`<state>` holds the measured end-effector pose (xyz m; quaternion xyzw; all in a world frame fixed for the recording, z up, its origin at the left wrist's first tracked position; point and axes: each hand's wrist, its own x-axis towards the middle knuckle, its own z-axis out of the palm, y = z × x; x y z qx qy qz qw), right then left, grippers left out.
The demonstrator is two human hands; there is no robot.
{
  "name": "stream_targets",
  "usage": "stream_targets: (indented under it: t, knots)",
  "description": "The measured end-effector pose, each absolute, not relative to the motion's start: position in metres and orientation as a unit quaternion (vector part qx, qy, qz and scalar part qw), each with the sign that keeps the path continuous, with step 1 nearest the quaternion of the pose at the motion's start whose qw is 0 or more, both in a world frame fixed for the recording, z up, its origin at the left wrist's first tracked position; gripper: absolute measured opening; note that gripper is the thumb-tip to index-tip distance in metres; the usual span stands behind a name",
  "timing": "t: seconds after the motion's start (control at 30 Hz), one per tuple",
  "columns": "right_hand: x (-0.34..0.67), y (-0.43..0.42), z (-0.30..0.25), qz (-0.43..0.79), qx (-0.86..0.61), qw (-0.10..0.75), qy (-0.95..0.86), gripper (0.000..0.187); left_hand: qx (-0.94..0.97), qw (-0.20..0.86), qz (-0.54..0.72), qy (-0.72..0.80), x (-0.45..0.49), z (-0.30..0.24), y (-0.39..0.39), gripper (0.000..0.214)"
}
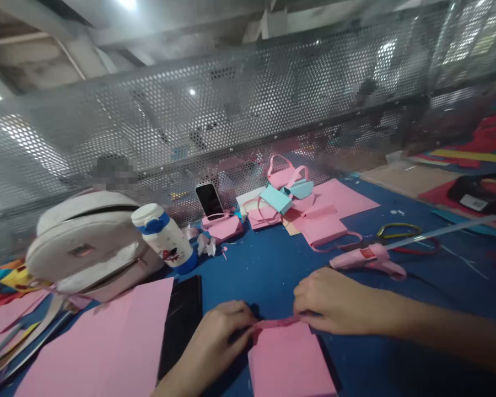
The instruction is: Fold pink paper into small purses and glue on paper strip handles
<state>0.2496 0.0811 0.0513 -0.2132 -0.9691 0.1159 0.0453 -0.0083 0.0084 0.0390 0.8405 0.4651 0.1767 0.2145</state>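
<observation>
Left hand is curled, nearly closed, with thumb and finger pinching the top left corner of some folded pink paper; right hand is curled too, its finger and thumb pinching the top right corner; the paper lies at four o'clock from the left hand and at about seven o'clock from the right; it is smooth and boxy, with a thin rim along its top edge, and sits on a dark blue table.

Going out from that paper, a big flat pink sheet lies at nine o'clock, over part of a flat black thing; at two o'clock is a pink glue gun of hard plastic, with a long, cloudy glue stick poking out.

Further off, at ten o'clock, a white bottle with blue bands leans by a soft, pale, round-topped backpack; near eleven, a flat black-faced phone stands tilted; at twelve are little pink paper bags with loopy handles and small light blue paper boxes; behind them all is a gray metal screen, full of tiny round holes.
</observation>
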Motion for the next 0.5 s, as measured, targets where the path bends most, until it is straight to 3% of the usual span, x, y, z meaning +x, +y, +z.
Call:
stream_targets:
  t: [0.13, 0.27, 0.37, 0.5]
  knots:
    - [0.245, 0.078, 0.049, 0.171, -0.26, 0.114, -0.943, 0.015, 0.821, 0.174, 0.267, 0.473, -0.009, 0.051, 0.003, 0.019]
    - [0.245, 0.079, 0.049, 0.192, -0.266, 0.242, -0.913, 0.026, 0.827, 0.037, 0.359, 0.432, -0.009, 0.06, -0.004, 0.019]
    - [0.248, 0.082, 0.048, 0.147, -0.258, 0.286, -0.911, 0.028, 0.845, -0.078, 0.356, 0.391, -0.01, 0.058, -0.008, 0.021]
    - [0.248, 0.083, 0.047, 0.142, -0.263, 0.277, -0.913, 0.034, 0.881, -0.151, 0.29, 0.342, -0.008, 0.054, -0.013, 0.028]
